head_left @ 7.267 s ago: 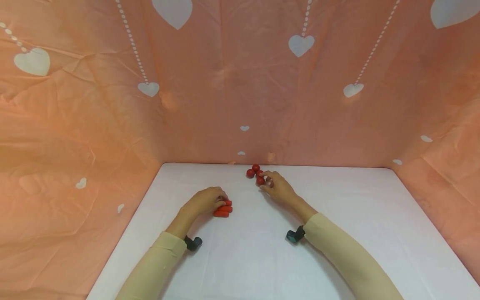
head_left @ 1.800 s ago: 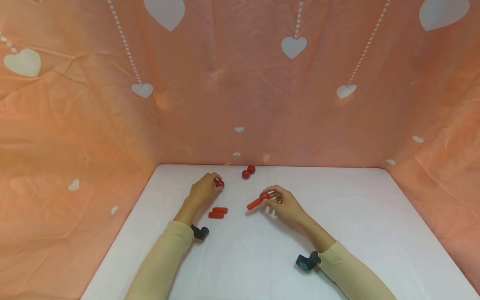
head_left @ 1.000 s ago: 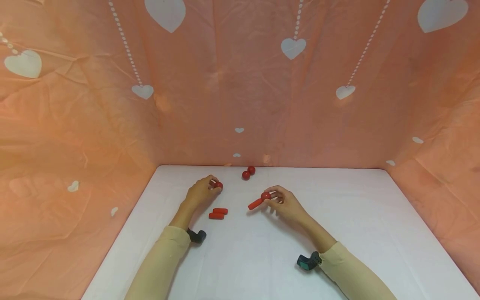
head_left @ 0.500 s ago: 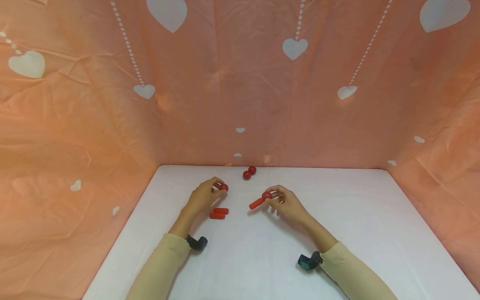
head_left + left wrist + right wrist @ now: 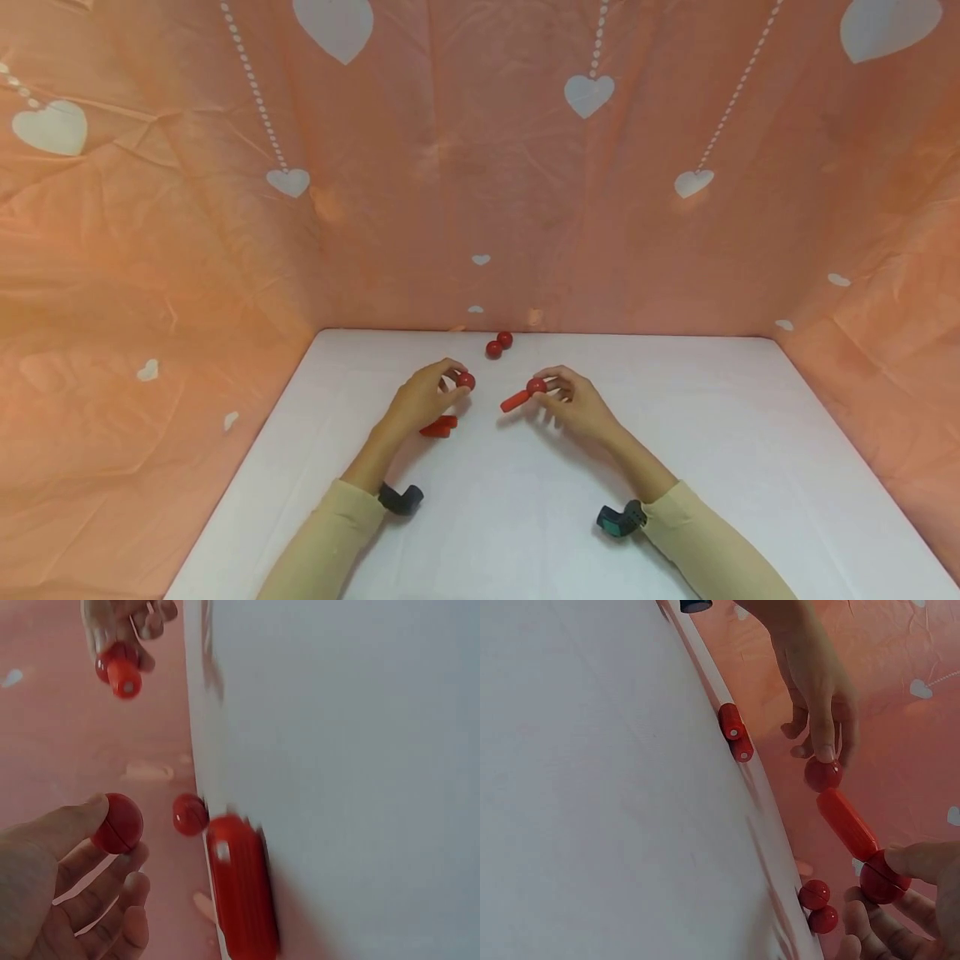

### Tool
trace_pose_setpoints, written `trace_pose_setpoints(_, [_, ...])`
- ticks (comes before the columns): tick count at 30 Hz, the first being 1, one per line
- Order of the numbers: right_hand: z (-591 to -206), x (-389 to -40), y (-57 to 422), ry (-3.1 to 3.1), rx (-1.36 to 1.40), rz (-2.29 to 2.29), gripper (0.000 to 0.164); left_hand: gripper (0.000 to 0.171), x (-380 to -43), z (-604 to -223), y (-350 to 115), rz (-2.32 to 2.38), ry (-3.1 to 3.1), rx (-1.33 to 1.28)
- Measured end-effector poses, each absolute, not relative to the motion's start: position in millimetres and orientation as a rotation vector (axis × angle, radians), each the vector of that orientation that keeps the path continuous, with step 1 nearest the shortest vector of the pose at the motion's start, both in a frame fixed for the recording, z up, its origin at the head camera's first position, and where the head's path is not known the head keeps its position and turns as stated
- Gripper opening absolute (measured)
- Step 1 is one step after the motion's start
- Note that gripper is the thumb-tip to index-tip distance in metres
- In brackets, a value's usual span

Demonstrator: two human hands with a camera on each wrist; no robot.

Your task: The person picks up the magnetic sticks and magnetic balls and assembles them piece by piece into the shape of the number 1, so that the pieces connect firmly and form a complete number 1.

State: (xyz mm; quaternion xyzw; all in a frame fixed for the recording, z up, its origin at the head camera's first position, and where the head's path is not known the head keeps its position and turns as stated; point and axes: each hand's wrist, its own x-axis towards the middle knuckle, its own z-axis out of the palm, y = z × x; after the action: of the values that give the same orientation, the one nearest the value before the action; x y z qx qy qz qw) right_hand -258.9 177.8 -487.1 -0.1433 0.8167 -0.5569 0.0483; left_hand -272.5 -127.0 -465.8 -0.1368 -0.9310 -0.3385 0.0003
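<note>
Between thumb and fingertips, my left hand [image 5: 422, 398] pinches a glossy red ball [image 5: 118, 823] with a seam line round it. My right hand [image 5: 583, 407] pinches a second red ball [image 5: 883, 877], and a red rod [image 5: 847, 823] sticks out from that ball toward the left hand. In the head view a small gap separates the rod's free end from the left ball. Both held balls are raised above the table. Two more red rods [image 5: 444, 422] lie side by side below my left hand, which partly covers them; their ends show pale round spots in the right wrist view.
Near the back edge of the white table [image 5: 510, 517], two red balls [image 5: 493, 349] rest against each other. An orange cloth [image 5: 420, 183] with white hearts rises behind and on both sides. A dark camera is strapped to each wrist.
Over the last second my left hand has brought its ball rightward, closer to the rod; the right hand has barely moved. Seven seconds ago, three rods lay together and the balls were grouped at the back.
</note>
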Motion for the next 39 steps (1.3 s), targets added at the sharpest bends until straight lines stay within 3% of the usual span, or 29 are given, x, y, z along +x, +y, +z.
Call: trace_pose_setpoints(39, [-488.4,-264.2,181.1,2.553,-0.474,-1.831,0.037,0.033,-256.5,-469.7,-99.8,-1.210,-2.906,-0.586])
